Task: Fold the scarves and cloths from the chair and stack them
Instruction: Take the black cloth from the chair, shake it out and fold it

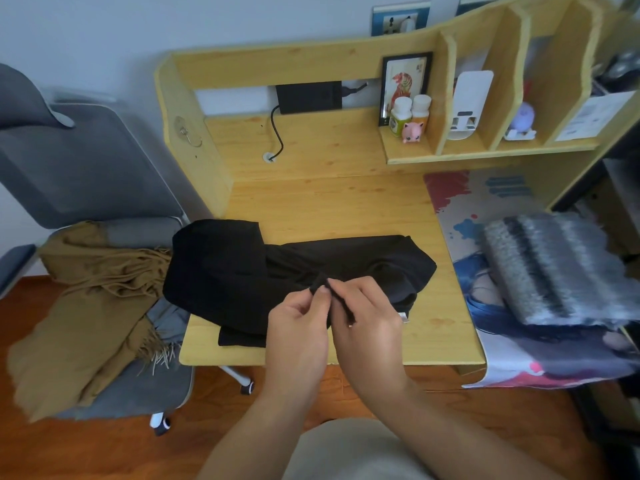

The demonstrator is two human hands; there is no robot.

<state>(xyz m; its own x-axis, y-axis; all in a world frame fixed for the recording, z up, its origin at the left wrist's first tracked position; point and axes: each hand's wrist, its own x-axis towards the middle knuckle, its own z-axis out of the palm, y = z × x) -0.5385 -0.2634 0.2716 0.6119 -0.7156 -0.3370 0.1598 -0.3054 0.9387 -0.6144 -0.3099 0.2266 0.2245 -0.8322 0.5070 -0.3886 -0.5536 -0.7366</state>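
Both hands, left hand (298,323) and right hand (369,315), are pinching the black cloth (242,271) with their fingers on the bench (346,206).

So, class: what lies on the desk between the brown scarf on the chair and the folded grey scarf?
The head view shows the black cloth, pinched by both hands, lying between them.
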